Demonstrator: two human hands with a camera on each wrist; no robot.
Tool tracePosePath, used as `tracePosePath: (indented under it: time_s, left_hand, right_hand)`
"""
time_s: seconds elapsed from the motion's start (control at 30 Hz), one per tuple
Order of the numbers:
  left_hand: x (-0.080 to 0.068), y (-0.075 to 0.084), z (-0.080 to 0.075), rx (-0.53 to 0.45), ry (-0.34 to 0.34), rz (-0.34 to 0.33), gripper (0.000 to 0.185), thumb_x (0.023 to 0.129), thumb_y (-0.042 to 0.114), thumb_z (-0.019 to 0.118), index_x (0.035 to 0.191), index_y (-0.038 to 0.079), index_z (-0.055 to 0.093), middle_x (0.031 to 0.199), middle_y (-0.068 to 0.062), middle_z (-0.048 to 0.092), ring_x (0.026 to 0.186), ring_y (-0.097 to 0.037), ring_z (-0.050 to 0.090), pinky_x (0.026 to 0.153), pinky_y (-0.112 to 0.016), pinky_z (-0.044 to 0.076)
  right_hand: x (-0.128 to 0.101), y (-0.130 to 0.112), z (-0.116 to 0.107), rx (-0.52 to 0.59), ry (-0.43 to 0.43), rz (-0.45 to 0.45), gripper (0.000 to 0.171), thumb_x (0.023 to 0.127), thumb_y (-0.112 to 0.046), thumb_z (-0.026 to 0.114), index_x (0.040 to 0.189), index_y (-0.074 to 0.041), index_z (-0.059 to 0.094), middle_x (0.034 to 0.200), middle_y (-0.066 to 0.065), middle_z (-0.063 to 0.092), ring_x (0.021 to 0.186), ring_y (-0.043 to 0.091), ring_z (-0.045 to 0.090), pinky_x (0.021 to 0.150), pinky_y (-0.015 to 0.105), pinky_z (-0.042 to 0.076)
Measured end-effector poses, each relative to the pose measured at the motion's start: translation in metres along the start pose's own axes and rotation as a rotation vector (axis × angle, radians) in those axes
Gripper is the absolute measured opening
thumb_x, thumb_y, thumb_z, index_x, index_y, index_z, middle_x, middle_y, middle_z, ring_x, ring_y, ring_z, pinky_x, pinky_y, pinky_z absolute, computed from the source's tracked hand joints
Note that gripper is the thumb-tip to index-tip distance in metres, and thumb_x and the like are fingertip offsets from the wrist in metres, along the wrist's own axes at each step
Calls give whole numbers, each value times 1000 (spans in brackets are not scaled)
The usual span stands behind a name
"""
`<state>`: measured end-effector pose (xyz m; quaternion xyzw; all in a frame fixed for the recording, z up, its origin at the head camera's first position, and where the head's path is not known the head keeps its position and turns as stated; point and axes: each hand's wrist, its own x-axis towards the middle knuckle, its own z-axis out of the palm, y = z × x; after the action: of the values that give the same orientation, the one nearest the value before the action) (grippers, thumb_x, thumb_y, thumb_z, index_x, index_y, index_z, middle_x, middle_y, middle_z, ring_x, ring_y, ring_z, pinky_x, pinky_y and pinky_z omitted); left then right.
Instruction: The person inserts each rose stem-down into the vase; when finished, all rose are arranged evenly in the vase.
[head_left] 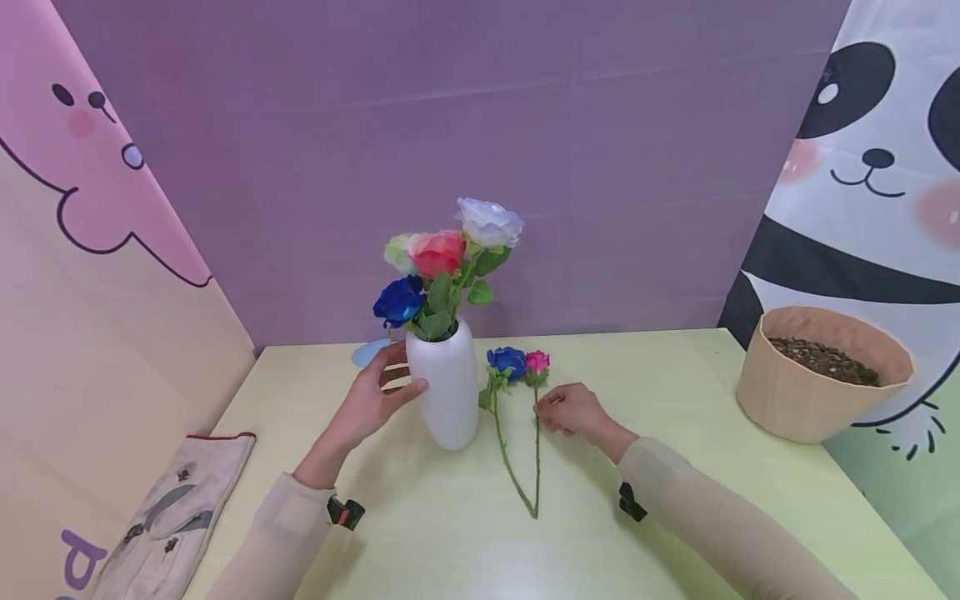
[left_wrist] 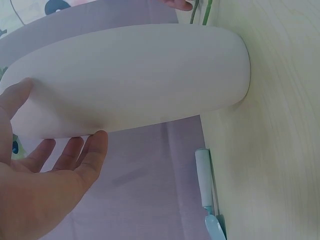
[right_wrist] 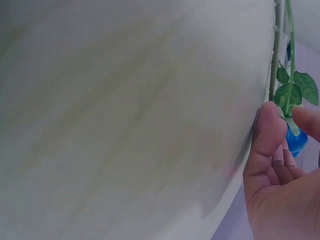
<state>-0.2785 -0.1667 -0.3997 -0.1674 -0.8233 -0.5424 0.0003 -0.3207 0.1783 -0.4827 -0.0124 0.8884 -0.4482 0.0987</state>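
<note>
My left hand (head_left: 375, 390) holds the upper side of a white vase (head_left: 447, 392), thumb on the near face and fingers against the left side. In the vase are a blue rose (head_left: 399, 301), a coral rose (head_left: 437, 252), a pale white rose (head_left: 489, 222) and a greenish-white bloom. On the table right of it lie a blue rose (head_left: 507, 363) and a pink rose (head_left: 537, 362), stem ends meeting. My right hand (head_left: 576, 412) is at the pink rose's stem (right_wrist: 274, 55); the right wrist view shows the index fingertip beside this stem, with the thumb apart.
A tan pot (head_left: 795, 408) with dark soil stands at the table's right edge. Pale fabric with a red edge (head_left: 183, 508), resembling a glove, lies on the left. Behind the vase is a light-blue tool (left_wrist: 204, 175) with a handle. A purple backdrop rises at the back.
</note>
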Motion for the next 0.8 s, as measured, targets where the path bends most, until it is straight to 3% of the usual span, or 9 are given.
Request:
tracePosePath:
  time_s: [0.2, 0.43, 0.67, 0.8]
  left_hand:
    - [0, 2, 0, -4, -9, -13, 71, 94, 27, 71, 153, 16, 32, 151, -15, 43, 137, -39, 48, 106, -54, 50]
    - [-11, 31, 0, -5, -22, -16, 69, 95, 22, 69, 152, 9, 32, 150, -18, 43, 137, -42, 47, 107, -53, 49]
    - [-11, 31, 0, -4, -22, -21, 69, 95, 22, 69, 152, 10, 32, 150, -18, 43, 137, -42, 47, 107, -53, 49]
    - [-6, 18, 0, 2, -18, -35, 69, 95, 22, 70, 153, 12, 32, 151, -18, 42, 138, -41, 47, 107, -53, 49]
  right_hand:
    - [4, 4, 3, -1, -7, 21, 18, 93, -21, 69, 101, -7, 76, 77, 4, 73, 66, 13, 65, 54, 26, 54]
    - [6, -2, 6, -42, 8, 33, 15, 91, -20, 72, 93, -6, 76, 73, 3, 72, 61, 12, 64, 53, 26, 54]
    - [9, -1, 5, -49, 9, 54, 15, 88, -19, 75, 88, -5, 76, 66, 3, 70, 55, 12, 64, 53, 26, 56]
    - [9, -2, 5, -6, 2, 78, 14, 88, -14, 74, 93, -1, 76, 71, 6, 74, 59, 12, 68, 58, 29, 60]
